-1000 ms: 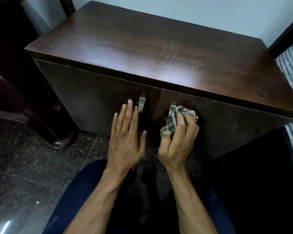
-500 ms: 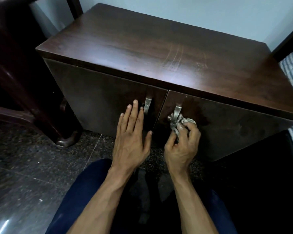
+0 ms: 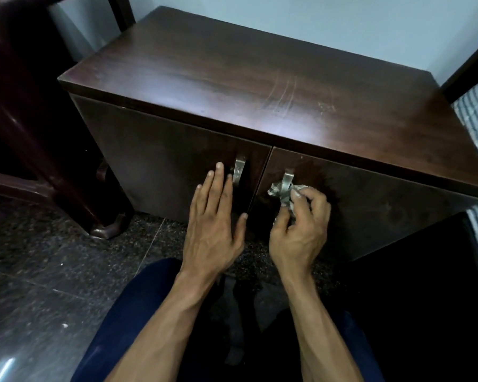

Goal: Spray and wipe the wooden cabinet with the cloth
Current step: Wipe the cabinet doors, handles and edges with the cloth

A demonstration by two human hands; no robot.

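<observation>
Two doors front the wooden cabinet (image 3: 260, 86). Right hand (image 3: 301, 230): fingers clamped on a bunched cloth (image 3: 282, 192), pressed against the right door handle (image 3: 286, 180). Left hand (image 3: 213, 232): fingers straight, apparently flat on the left door (image 3: 163, 161). Dark, damp-looking patch beside that handle. Judgement: sprayed here, wiping midway. No spray bottle visible.

— Where does the head view look from?
— From above the dark brown wooden two-door cabinet (image 3: 232, 86), facing forward and steeply down onto its top and doors.
— How near?
— Close: the left hand (image 3: 213, 216) and right hand (image 3: 301, 230) reach the doors mid-frame, with the dark speckled stone floor (image 3: 39, 271) at lower left.
</observation>
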